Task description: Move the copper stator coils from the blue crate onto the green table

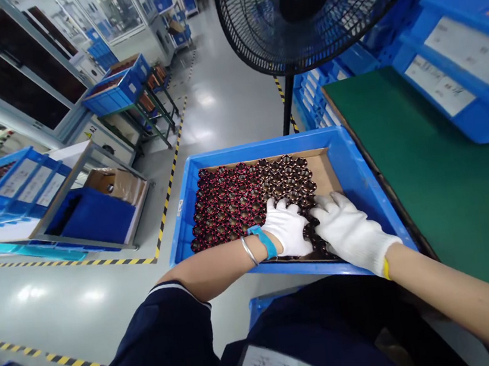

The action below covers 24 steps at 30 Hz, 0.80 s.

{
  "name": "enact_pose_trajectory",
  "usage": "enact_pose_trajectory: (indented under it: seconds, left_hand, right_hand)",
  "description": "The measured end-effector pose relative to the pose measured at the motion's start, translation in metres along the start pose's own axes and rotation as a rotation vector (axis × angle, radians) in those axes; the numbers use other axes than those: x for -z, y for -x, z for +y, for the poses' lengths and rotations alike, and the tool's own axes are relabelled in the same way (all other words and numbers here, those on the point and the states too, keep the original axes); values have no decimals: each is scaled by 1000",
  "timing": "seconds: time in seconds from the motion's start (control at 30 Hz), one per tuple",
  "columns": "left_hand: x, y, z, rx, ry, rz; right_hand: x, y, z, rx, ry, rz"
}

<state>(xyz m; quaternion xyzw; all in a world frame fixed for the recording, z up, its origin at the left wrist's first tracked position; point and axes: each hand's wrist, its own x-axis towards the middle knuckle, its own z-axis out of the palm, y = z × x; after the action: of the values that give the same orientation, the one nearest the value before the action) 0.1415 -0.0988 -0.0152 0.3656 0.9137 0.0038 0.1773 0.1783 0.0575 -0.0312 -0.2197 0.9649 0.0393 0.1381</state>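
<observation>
1. Presently, both hands, in white knit gloves, rest palm-down inside a blue crate, on the near right part of its contents.
2. Contents: a dense flat layer of small wound coils, dark with red-magenta wire; those at the far right look more copper-brown. They lie on a brown cardboard sheet, bare at the crate's far right corner.
3. Left hand: fingers spread and slightly curled, tips pressing on the coils. No grasp seen; nothing is lifted.
4. Right hand: just beside the left, nearly touching it, fingers extended flat over the coils. Whether any coil is pinched underneath, cannot tell.
5. Left wrist carries a blue band and a thin metal bangle; right glove has a yellow cuff edge.
6. Crate sits just left of a counter with a green mat. Further blue bins with paper labels stand on the counter's far right.
7. A black pedestal fan stands beyond the crate.
8. Left: grey floor with yellow-black tape, racks with more blue crates.
</observation>
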Motion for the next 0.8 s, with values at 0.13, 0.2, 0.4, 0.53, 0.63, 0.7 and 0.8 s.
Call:
enact_pose_trajectory:
  seconds: [0.13,0.2,0.4,0.53,0.63,0.7,0.8]
  left_hand:
    - [6,-11,2,-59,-118,-78]
    - [8,-19,3,-94,-159,-134]
    - [9,-38,4,-84,-154,-206]
    - [8,-37,-3,-85,-165,-173]
    - [9,-29,-6,-97,-189,-126]
    - [14,-25,-5,-111,-215,-74]
    - [29,-22,2,-124,-274,32]
  right_hand:
    - [1,-4,-5,-82,111,-77]
    - [4,-8,-6,-121,108,-103]
    - [13,-20,0,-65,48,-223]
    - [17,-17,3,-52,44,-206]
    - [22,-5,3,-33,31,-156]
    - [30,5,3,-36,18,-113]
    - [47,24,12,-66,-7,-25]
